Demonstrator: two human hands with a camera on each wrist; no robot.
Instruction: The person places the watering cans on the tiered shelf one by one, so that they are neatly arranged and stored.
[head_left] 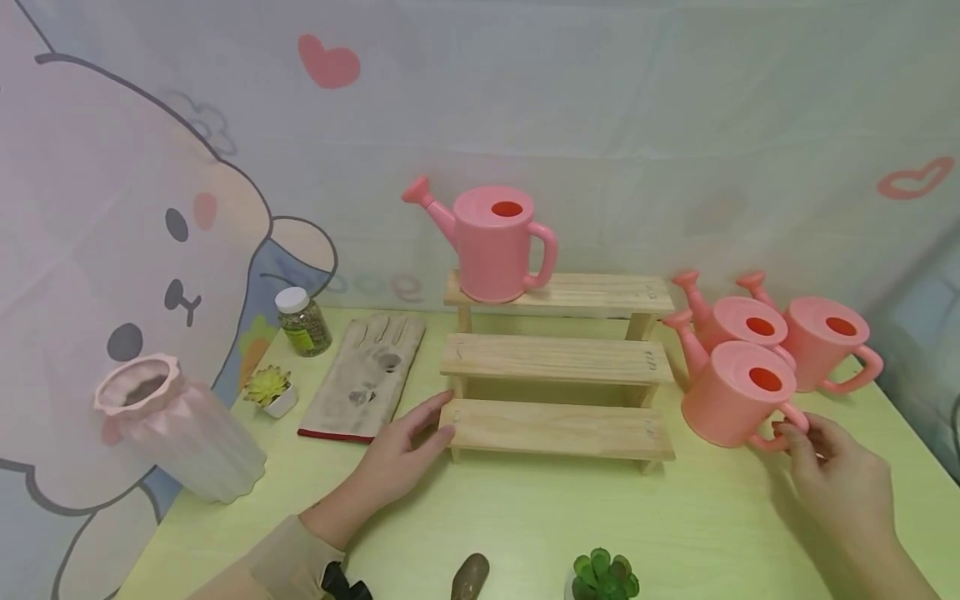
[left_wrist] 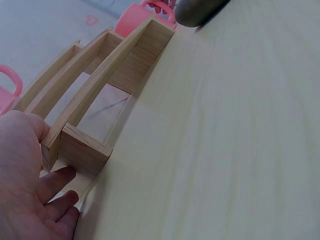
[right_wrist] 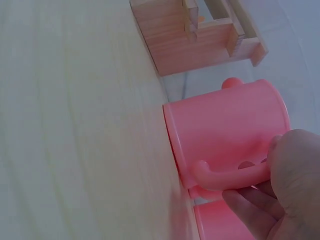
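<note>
Heart-printed cloth (head_left: 615, 108) backs a pale-green table (head_left: 525, 508); right hand (head_left: 847, 479) grips pink watering can (head_left: 723, 404), left hand (head_left: 393, 462) (fingers relaxed) touches tiered wooden stand (head_left: 558, 427).

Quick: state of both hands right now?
Left hand: open, touching the left end of the wooden stand.
Right hand: closed, holding the front watering can by its handle.

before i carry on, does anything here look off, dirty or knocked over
Only the glove stands out: lying flat left of the wooden stand, it has dark patches on its pale fabric, perhaps stains or wear; I can't tell which. The pink watering cans stand upright, and I see no spill.
</note>
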